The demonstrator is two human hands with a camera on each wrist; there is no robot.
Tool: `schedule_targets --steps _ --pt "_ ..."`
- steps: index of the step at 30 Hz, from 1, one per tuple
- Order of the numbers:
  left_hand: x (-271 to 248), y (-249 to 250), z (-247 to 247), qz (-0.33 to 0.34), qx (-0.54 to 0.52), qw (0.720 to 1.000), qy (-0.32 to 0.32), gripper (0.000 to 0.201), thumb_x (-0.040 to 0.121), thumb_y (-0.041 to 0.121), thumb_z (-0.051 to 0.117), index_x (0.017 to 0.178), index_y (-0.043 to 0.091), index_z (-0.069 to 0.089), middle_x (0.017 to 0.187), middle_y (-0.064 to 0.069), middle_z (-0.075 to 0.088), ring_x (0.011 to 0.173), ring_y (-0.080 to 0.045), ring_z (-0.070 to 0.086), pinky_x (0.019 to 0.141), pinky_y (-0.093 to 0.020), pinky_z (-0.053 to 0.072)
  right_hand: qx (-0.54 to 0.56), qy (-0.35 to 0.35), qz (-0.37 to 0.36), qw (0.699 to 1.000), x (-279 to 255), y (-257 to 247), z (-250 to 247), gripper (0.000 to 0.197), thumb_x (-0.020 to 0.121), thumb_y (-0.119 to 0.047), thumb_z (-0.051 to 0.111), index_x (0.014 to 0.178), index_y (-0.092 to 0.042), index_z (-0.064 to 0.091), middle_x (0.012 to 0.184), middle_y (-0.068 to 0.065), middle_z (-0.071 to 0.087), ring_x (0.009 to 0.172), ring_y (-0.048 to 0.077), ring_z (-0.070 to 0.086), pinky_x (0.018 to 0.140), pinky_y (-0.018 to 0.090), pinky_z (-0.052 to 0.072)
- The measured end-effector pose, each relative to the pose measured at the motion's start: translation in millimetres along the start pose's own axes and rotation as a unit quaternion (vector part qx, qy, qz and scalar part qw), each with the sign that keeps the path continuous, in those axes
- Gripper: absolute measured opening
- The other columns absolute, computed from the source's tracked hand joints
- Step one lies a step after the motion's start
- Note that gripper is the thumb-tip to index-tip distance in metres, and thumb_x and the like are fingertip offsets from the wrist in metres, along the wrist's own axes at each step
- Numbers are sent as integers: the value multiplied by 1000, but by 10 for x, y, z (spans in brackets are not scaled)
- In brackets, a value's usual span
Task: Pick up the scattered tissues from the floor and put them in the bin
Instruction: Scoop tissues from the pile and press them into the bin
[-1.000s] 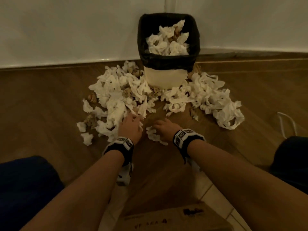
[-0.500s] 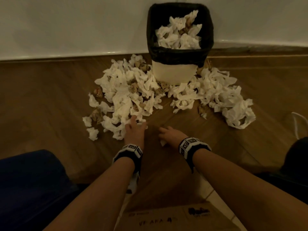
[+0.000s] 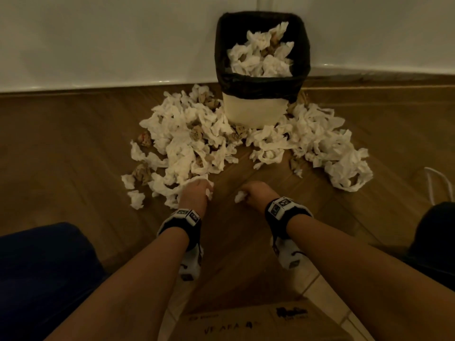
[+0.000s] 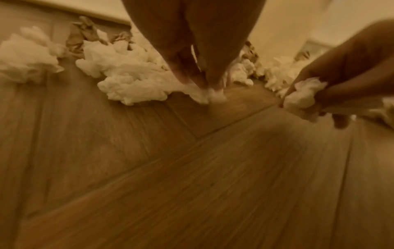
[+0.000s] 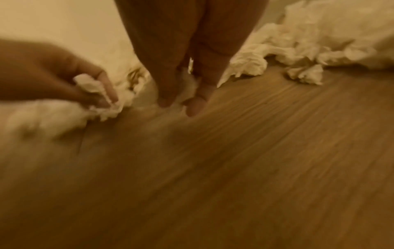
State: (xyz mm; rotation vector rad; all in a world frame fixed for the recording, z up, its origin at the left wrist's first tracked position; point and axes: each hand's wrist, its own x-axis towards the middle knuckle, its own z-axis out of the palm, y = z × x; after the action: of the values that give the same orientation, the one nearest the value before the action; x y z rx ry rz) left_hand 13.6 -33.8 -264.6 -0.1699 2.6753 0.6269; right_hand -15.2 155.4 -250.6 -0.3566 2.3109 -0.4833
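Wooden floor [image 3: 73,148] wall to wall, and plenty of work left on it. Big white heap [image 3: 187,141] of tissues left of the bin, brown crumpled scraps mixed in, spreading right down to the near hand. Second heap [image 3: 317,148] on the bin's right, trailing off to a large loose wad at its outer end. Both heaps touching the bin's base or lying just beside it. Judging by that spread, well under way but nowhere near finished: more paper on the floor than off it, by the look of things.

Bin [image 3: 256,109] standing upright against the wall, black liner folded over a pale body. Inside, white tissues piled near the rim, a few brown bits among them. Room left looks tight; later loads may need pressing down.

Cardboard box [image 3: 246,323] at the bottom edge, dark cushion or clothing at either lower corner; hard to tell which.

Now the hands, low over bare floor between the heaps. Left hand [image 3: 194,195] clenched on a tissue [image 4: 210,96] at the near edge of the left heap, fingertips pinching it against the boards. Right hand [image 3: 258,195] curled round a small wad [image 4: 302,99], lifted just clear of the floor. Two small grabs secured, neither yet carried to the bin.
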Motion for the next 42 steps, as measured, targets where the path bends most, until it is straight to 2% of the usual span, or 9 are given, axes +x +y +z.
schedule_targets --steps 5,9,15,21,23,29,35,39,42 --pt "20 111 -87 -33 -45 998 17 47 83 -12 49 122 15 48 136 -11 28 109 -31 50 87 -33 47 100 45 44 993 -51 3 -72 42 86 9 38 124 -7 46 128 17 49 116 32 49 87 30 39" --pt "9 231 -255 -53 -102 993 25 45 79 -6 56 118 13 46 133 -12 26 88 -24 46 70 -29 44 124 70 61 988 -94 20 -144 29 96 -19 41 123 -8 44 126 18 48 111 34 50 80 30 36" --pt "12 368 -622 -35 -79 996 16 40 90 -3 44 128 6 46 134 -18 43 118 -32 47 92 -34 42 107 97 67 987 -230 -10 -388 33 101 -27 36 122 -4 46 124 18 51 108 32 51 82 33 39" --pt "-53 523 -1095 -7 -5 1000 9 24 92 0 43 112 2 56 117 -23 58 108 -35 55 89 -41 46 109 117 73 984 -384 -113 -682 30 100 -19 36 124 -7 49 126 15 53 111 31 53 78 30 38" --pt "-41 566 -1244 4 -32 999 26 34 92 -1 40 124 2 51 117 -24 60 106 -35 57 88 -42 48 134 133 65 980 -421 -152 -800 26 99 -15 38 120 -9 54 128 13 55 111 29 54 78 30 40" --pt "154 898 -1789 45 -57 995 66 39 99 19 39 131 -2 43 136 -23 46 125 -34 44 99 -35 35 194 255 42 946 -535 -337 -1371 24 98 -15 34 116 -11 49 109 18 58 70 24 51 55 25 36" --pt "499 1514 -2301 74 -96 974 191 33 97 12 39 126 1 48 134 -20 38 111 -30 44 97 -33 38 164 370 17 914 -532 -456 -2371 30 95 -10 43 117 -1 62 123 19 57 116 33 51 95 31 41" --pt "746 1786 -2467 127 -79 964 219 32 91 -3 37 118 6 53 127 -14 26 116 -30 37 96 -18 32 123 438 27 890 -417 -375 -2839 31 94 -5 43 115 -8 65 113 14 46 94 28 53 92 27 41" --pt "984 1887 -2448 132 -99 968 188 38 91 -1 43 127 9 47 136 -19 31 112 -36 47 94 -31 41 120 438 18 891 -286 -273 -3052 22 89 -8 53 103 -14 68 116 13 54 99 29 59 85 29 49"
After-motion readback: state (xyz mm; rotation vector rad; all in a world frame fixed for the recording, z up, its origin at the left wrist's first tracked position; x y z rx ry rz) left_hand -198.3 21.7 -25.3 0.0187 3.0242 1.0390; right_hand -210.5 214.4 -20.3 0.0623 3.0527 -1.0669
